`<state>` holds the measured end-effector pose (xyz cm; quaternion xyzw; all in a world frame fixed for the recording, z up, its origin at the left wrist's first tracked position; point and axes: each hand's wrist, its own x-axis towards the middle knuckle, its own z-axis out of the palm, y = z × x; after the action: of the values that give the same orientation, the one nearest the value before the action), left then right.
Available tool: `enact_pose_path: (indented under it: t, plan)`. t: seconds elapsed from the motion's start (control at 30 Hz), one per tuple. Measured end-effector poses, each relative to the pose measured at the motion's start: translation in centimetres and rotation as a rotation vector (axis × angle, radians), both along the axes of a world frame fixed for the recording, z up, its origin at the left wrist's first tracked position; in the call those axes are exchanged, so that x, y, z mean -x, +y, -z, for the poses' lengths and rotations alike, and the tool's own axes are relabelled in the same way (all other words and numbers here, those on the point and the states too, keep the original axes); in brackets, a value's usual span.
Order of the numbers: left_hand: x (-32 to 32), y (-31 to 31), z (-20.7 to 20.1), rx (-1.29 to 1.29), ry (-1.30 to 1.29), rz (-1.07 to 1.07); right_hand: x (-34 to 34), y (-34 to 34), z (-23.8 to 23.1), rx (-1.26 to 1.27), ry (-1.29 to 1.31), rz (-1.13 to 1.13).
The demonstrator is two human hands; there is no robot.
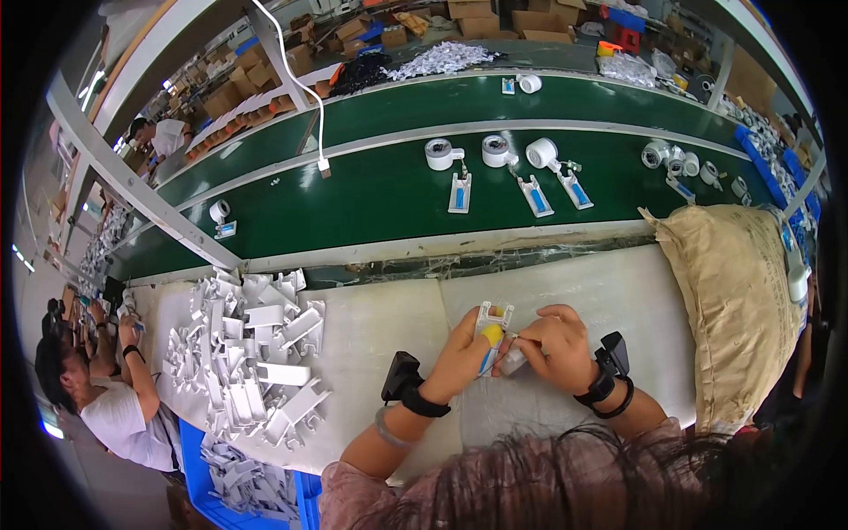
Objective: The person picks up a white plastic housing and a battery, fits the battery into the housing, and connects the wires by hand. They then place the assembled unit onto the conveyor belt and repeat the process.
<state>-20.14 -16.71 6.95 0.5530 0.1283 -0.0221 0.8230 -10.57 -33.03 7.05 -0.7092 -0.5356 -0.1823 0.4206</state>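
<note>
left hand (452, 367) grasps the housing (500, 323), located before the belt (362, 212); a blue strip (487, 360) shows on it. right hand (558, 352) pinches a small white piece (512, 360) beside the housing; whether they touch cannot be told. judged mid-assembly, incomplete. remaining: a loose pile (283, 374), before the belt to the left, apparently unworked stock. further along: three units (439, 162) on the belt, round heads joined to brackets, judged nearer done.

other items: sack (724, 300), before the belt at right, limits reach that side. post (146, 181) crosses in front of the belt's left part. cable (321, 124) hangs over the belt. white heap (446, 60) lies beyond the belt.
</note>
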Motion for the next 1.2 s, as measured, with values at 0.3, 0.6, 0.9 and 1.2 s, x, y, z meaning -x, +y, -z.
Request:
enact_pose_path:
  t: [0.3, 0.6, 0.9, 1.2]
  plan:
    - [0.7, -0.4, 1.2, -0.249, -0.183, 0.030, -0.2, -0.3, -0.2, -0.015, -0.080, -0.050]
    - [0.3, -1.1, 0.6, -0.153, -0.218, 0.050, -0.5, -0.4, -0.2, -0.054, -0.130, -0.027]
    - [0.4, -0.9, 1.2, -0.282, -0.219, 0.073, -0.4, -0.4, 0.2, -0.071, -0.157, -0.030]
    - [0.6, -1.3, 1.1, -0.388, -0.244, 0.018, -0.5, -0.4, 0.1, -0.072, -0.142, -0.037]
